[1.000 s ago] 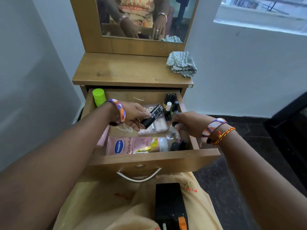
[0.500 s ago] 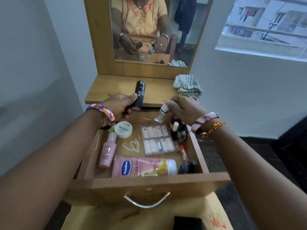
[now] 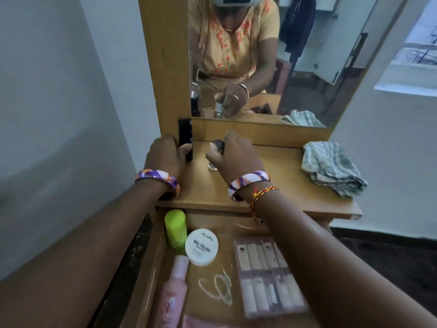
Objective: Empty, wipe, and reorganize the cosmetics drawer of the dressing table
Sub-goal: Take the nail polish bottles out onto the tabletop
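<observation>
My left hand grips a black tube that stands upright on the dressing table top, at its back left against the mirror frame. My right hand holds a small clear bottle with a dark cap, its base on the table top. Below, the open drawer holds a green-capped container, a white nail polish remover jar, a pink bottle, a clear pack of press-on nails and a loose cord.
A folded grey striped cloth lies on the right of the table top. The mirror rises behind, reflecting a person and both hands. A wall stands close on the left, and a window is at the right.
Both hands have moved from above the drawer up and back to the table top, setting the black tube and the small bottle down upright there. The view has tilted upward.
</observation>
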{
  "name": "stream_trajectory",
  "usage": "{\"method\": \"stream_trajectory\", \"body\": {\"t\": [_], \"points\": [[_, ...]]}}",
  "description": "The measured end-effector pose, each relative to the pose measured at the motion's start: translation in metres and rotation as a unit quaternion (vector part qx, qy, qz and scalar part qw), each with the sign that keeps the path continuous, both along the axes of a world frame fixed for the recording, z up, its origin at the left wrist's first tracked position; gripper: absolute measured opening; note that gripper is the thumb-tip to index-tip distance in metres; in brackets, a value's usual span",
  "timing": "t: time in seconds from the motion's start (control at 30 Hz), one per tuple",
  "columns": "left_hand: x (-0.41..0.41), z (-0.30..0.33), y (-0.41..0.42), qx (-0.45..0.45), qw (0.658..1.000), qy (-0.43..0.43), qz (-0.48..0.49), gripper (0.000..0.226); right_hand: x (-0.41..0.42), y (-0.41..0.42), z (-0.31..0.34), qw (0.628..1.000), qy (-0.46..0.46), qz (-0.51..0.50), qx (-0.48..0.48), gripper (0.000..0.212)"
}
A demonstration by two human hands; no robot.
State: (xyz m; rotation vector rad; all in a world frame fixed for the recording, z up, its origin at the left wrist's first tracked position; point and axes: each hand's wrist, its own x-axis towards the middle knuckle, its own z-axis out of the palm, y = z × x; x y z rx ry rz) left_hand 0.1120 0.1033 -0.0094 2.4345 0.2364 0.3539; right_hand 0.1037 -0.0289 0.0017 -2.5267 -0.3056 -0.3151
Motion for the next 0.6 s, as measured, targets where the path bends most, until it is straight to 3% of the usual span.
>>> {"method": "stream_trajectory", "body": {"t": [0.1, 0.37, 0.5, 0.6], "points": [[0.023, -0.003, 0.003, 0.045, 0.999, -0.025, 0.000, 0.033, 0.027, 0.014, 0.001, 1.000, -0.008, -0.005, 0.010, 0.016], [0.050, -0.013, 0.002, 0.081, 0.995, -0.055, -0.006, 0.030, 0.070, 0.032, -0.014, 0.999, -0.016, -0.029, 0.020, 0.044], [0.053, -0.015, 0.004, 0.072, 0.996, -0.058, -0.002, 0.031, 0.075, 0.031, -0.020, 0.996, 0.001, -0.054, 0.065, 0.022], [0.050, -0.013, 0.002, 0.059, 0.997, -0.051, 0.004, 0.032, 0.078, 0.031, -0.020, 0.995, 0.013, -0.060, 0.083, 0.018]]}}
